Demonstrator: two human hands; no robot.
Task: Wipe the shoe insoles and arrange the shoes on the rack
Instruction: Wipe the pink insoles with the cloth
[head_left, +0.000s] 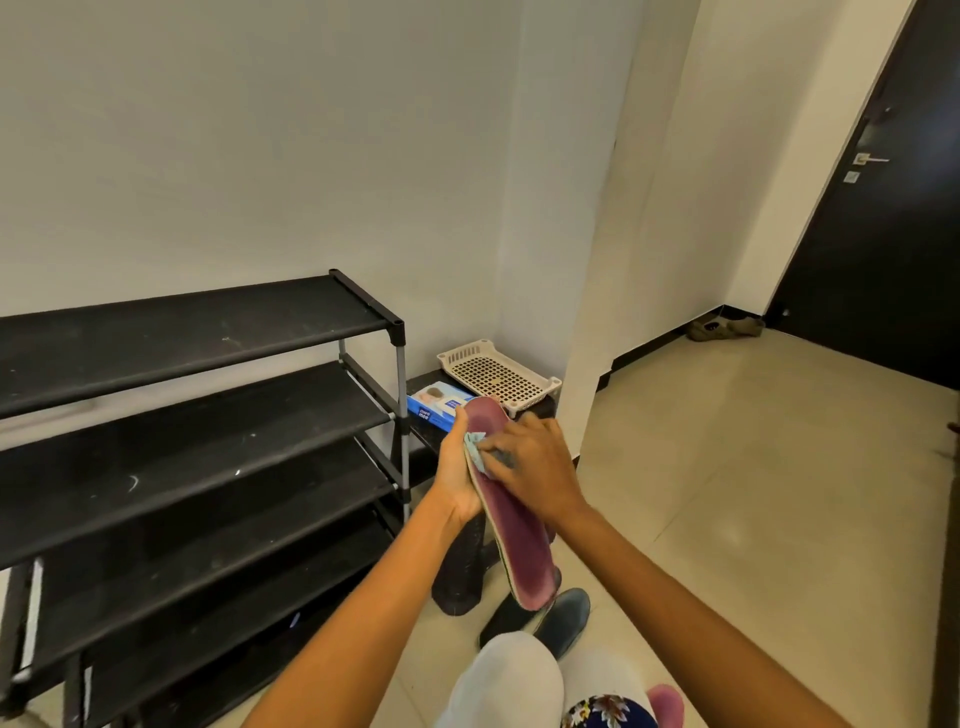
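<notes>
The left hand (457, 480) grips the purple insole (506, 499) by its edge, held up beside the rack (208, 415); the right hand (530, 470) presses a wipe (475, 449) on it; it looks light and bendy, best supported mid-length

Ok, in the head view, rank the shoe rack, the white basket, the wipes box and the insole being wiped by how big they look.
1. shoe rack
2. insole, though it sits nearest the camera
3. white basket
4. wipes box, partly hidden
</notes>
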